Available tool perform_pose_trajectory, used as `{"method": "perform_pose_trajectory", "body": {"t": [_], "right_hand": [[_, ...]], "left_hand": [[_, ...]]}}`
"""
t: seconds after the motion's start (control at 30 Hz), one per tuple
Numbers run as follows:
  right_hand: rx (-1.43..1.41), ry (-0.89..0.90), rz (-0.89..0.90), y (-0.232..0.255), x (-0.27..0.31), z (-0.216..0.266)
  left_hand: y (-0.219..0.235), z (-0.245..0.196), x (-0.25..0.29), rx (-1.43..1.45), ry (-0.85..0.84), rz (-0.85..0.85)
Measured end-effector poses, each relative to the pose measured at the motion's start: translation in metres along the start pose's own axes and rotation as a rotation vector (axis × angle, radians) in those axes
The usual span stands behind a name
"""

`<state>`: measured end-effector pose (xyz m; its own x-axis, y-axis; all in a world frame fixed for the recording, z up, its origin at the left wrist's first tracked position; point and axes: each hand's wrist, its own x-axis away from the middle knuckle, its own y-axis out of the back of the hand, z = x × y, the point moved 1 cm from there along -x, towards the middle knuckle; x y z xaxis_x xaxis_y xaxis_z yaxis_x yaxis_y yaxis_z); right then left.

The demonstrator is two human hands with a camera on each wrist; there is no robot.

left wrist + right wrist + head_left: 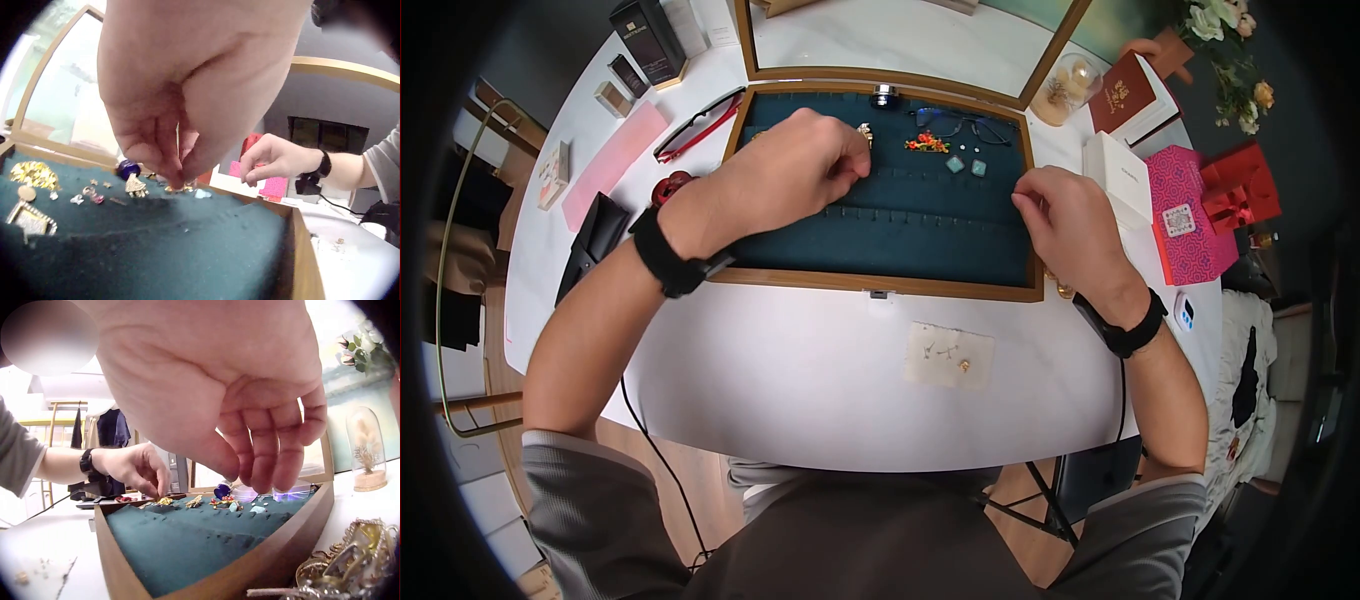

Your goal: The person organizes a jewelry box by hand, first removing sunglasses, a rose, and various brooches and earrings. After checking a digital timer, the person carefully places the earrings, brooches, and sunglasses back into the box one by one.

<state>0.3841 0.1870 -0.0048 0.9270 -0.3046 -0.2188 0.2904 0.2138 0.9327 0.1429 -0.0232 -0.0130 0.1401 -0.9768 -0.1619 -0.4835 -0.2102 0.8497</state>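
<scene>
A wooden jewelry box (900,287) lies open, lined in dark green cloth with rows of slots. My left hand (785,175) is above its left half, thumb and fingertips brought together; nothing shows between them. Near these fingertips stands a gold figure-shaped brooch (135,185). A gold cluster brooch (34,175) and a pearl-edged square piece (30,222) lie farther left. Toward the back right are a red-orange brooch (926,143) and turquoise square earrings (967,167). My right hand (1068,215) hovers by the box's right edge, fingers loosely bent and apart from the thumb.
A cream card (948,355) with small earrings lies in front of the box. Gold jewelry (350,559) is heaped beside its right wall. Red-framed glasses (700,125) and a pink strip (615,165) lie left; a white box (1118,178) and a patterned pink box (1190,215) are right.
</scene>
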Motion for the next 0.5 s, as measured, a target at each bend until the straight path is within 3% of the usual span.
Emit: {"method": "perform_pose_trajectory", "body": {"t": [0.03,0.1,0.3,0.5], "right_hand": [[0.013,0.006,-0.006,-0.001,-0.002,-0.002],[0.024,0.008,-0.007,-0.004,-0.010,-0.007],[0.045,0.147,-0.011,-0.028,-0.057,-0.021],[0.227,0.297,0.098,-0.045,-0.083,-0.023]], "left_hand": [[0.000,-0.006,0.001,0.000,-0.002,0.001],[-0.002,-0.036,0.006,0.008,-0.243,-0.116],[-0.068,-0.100,0.038,-0.053,-0.440,0.144],[-0.107,-0.109,0.049,-0.126,-0.462,0.138]]}}
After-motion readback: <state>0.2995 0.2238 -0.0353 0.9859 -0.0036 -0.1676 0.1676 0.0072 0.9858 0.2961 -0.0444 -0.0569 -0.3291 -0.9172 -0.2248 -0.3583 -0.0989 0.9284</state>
